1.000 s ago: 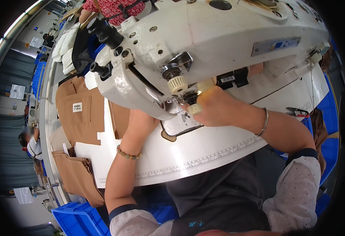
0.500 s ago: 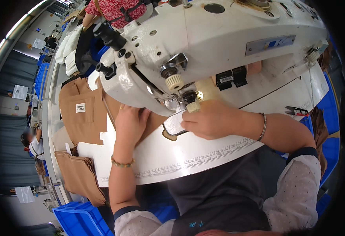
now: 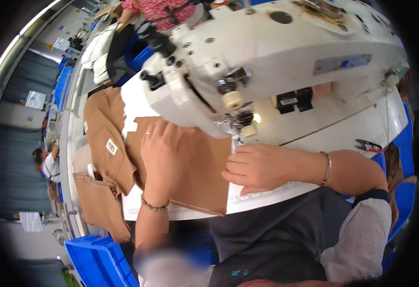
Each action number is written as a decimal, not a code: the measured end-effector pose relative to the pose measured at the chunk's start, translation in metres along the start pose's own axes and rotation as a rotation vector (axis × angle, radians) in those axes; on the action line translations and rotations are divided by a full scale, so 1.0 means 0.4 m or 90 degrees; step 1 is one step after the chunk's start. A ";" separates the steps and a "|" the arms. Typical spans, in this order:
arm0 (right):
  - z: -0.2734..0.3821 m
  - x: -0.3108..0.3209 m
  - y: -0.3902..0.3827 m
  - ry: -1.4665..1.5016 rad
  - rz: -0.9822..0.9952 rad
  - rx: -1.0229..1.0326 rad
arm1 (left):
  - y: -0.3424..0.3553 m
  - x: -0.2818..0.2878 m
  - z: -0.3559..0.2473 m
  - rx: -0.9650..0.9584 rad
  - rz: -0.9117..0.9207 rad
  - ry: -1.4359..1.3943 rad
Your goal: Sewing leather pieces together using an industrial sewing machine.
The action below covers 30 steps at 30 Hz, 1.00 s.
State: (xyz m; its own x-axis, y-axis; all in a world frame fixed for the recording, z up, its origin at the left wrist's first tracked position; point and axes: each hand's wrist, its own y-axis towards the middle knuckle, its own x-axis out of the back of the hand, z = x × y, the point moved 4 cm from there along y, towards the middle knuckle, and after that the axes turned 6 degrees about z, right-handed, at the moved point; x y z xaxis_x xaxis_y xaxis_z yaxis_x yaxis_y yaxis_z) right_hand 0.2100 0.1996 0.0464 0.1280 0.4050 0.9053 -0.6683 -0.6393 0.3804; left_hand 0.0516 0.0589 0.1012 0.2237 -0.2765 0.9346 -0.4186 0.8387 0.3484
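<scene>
Hands both flat on brown cloth, as I read the head view. My left hand (image 3: 164, 158) lies palm down, fingers spread, on the brown cloth piece (image 3: 204, 177), which sits on the white table (image 3: 314, 129) right in front of the body, its far edge reaching under the head of the white sewing machine (image 3: 276, 62). Ring on one finger, bead bracelet (image 3: 154, 205) at the wrist. My right hand (image 3: 262, 167) rests open too, fingertips pressing the right edge of the cloth, just below the needle area (image 3: 240, 126); nothing pinched or held in either hand, both just pressing down. Silver bangle (image 3: 327, 167) on the right wrist. Small lamp glowing by the needle.

Left of the cloth piece: a stack of brown pieces (image 3: 106, 138) with a white tag, some hanging off the table edge. Scissors (image 3: 368, 145) on the table far right, well apart from the hands. Blue bin (image 3: 99, 258) on the floor lower left. Another person in a red patterned top (image 3: 164, 9) beyond the machine, a second one far left, blurred.
</scene>
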 end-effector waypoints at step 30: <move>0.000 0.002 0.000 -0.026 0.043 -0.011 | 0.062 -0.018 0.398 0.223 0.020 -0.610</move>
State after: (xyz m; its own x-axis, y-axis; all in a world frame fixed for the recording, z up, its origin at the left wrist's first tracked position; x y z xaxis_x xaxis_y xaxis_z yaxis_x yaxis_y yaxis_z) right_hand 0.2101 0.2001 0.0470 0.1117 0.3346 0.9357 -0.6892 -0.6522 0.3155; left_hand -0.1006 0.0070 0.1144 -0.5255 -0.6450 0.5549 -0.6810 0.7098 0.1801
